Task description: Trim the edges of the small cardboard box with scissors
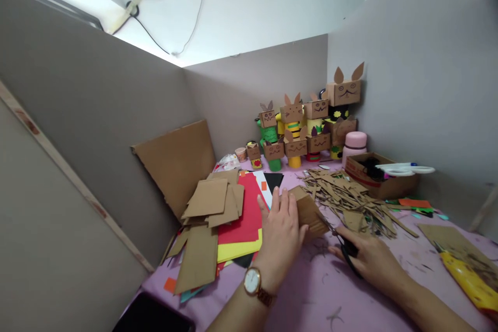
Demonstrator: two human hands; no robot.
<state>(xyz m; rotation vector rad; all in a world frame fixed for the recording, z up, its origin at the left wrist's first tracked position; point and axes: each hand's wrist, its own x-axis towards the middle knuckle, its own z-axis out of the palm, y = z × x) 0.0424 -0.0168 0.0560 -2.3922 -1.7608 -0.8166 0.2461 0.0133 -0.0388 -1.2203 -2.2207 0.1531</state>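
A brown cardboard piece (311, 215) is steadied by my left hand (280, 223), whose fingers lie along its left side with the thumb at its near edge. My right hand (369, 254) grips a pair of black-handled scissors (348, 252). The blades meet the right edge of the cardboard; how far they are apart I cannot tell. Left of my hands, cut cardboard pieces (208, 198) lie stacked partly over red paper (239, 228) and yellow paper (241, 251). Beyond the scissors spreads a heap of thin cardboard strips (346, 194).
Cardboard-headed animal figures (294, 146) stand in rows at the back, beside a pink jar (355, 146). White-handled scissors (404, 169) rest on an open box (363, 179). A yellow glue gun (469, 280) lies far right, a dark phone-like object (153, 316) near left. Grey partitions (78, 114) enclose the table.
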